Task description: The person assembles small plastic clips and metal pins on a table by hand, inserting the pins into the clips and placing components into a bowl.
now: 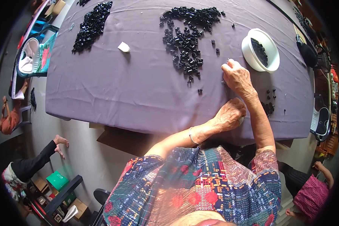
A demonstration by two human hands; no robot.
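Note:
My right hand [238, 78] is above the table's right part, fingers closed in a pinch just left of a white bowl [248, 56]. A tiny light bit shows at its fingertips, too small to name. My left hand [229, 115], a bracelet at its wrist, is curled closed nearer to me, close to my right forearm. Something pale shows at its lower side, but what it holds is hidden. Small black plastic pieces [259, 52] fill part of the bowl. A spread heap of similar black pieces [188, 41] lies left of my right hand, with a few strays around it.
Another heap of black pieces [92, 26] lies at the far left of the cloth-covered table [120, 86]. A small white object [124, 47] sits between the heaps. More black pieces [268, 109] lie right of my right forearm. Other people are at both sides, and chairs stand around.

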